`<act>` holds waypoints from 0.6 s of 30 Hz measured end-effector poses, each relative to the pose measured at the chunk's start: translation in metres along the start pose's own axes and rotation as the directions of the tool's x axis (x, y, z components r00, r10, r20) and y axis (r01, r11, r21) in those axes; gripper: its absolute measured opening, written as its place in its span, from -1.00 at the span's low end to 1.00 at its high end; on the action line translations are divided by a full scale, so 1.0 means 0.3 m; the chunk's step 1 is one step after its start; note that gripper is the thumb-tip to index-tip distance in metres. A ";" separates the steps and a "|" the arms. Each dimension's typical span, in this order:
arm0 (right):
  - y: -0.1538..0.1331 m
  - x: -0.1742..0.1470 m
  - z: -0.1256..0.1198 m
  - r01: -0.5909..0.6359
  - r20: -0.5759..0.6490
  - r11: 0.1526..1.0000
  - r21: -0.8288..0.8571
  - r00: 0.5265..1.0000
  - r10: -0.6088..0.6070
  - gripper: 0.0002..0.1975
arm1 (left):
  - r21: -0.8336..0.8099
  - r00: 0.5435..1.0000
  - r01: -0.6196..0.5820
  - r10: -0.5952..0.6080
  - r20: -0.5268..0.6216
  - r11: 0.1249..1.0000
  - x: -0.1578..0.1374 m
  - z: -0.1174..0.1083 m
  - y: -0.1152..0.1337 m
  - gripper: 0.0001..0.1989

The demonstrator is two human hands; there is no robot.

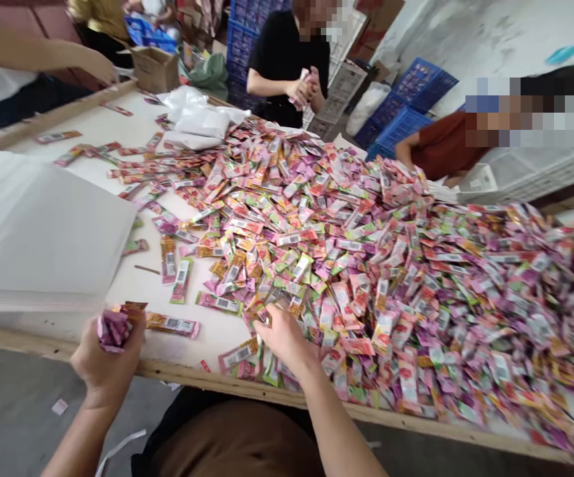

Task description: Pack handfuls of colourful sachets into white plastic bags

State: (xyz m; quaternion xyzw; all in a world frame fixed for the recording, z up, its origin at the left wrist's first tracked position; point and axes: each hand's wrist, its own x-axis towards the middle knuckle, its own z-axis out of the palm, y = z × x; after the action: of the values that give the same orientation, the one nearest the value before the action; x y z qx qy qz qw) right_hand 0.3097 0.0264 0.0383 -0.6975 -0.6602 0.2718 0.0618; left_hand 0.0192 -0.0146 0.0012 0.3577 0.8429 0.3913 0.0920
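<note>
A large heap of small printed stick sachets (351, 244) in pink, purple, orange and green covers much of the white tabletop. Near the table's front edge, my left hand (103, 361) is closed round a bunch of sachets (114, 329), their ends showing above the fist. My right hand (284, 334) reaches into the near edge of the heap, thumb and fingers pinched on a sachet (256, 309). Between my hands, an orange and purple sachet (172, 324) lies flat, and another sachet (240, 354) rests close to my right hand.
A stack of white sheets (38, 232) lies at the left. White plastic bags (195, 116) and a cardboard box (156, 68) stand at the back. A wooden rim (207, 380) edges the table. Several people are around it, one in black (287, 59) holding sachets. Blue crates (416, 86) are stacked behind.
</note>
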 end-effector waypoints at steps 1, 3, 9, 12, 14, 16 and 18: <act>-0.024 0.006 -0.013 0.042 0.006 0.997 0.063 0.999 -0.042 -0.93 | 0.026 0.999 -0.002 0.003 -0.050 1.000 -0.002 0.000 -0.001 -0.66; -0.091 0.033 -0.024 0.095 0.045 0.977 0.189 0.993 -0.105 -0.86 | 0.064 0.995 -0.014 0.020 -0.101 0.998 -0.006 0.000 0.001 -0.65; -0.313 0.148 0.114 0.300 0.172 0.946 -0.126 0.945 -0.277 -0.75 | 0.080 0.988 -0.102 0.110 -0.110 0.992 -0.006 0.011 -0.026 -0.65; -0.370 0.179 0.166 0.375 0.185 0.912 -0.164 0.920 -0.345 -0.85 | 0.064 0.980 -0.151 0.158 -0.119 0.986 -0.004 0.024 -0.056 -0.69; -0.412 0.212 0.176 0.364 0.132 0.926 -0.105 0.928 -0.350 -0.77 | 0.070 0.978 -0.163 0.171 -0.120 0.984 -0.003 0.028 -0.068 -0.73; -0.465 0.265 0.182 0.263 0.075 0.961 -0.084 0.963 -0.257 -0.67 | 0.072 0.981 -0.145 0.153 -0.120 0.987 -0.004 0.026 -0.069 -0.73; -0.518 0.328 0.196 0.172 0.080 0.979 -0.112 0.983 -0.164 -0.62 | 0.058 0.986 -0.120 0.126 -0.111 0.991 -0.006 0.020 -0.062 -0.73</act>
State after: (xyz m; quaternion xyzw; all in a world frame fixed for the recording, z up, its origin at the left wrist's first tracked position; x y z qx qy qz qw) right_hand 0.1428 0.1230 0.0287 -0.6317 -0.7334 0.2503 0.0197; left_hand 0.0133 -0.0205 -0.0167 0.3884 0.8328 0.3942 0.0101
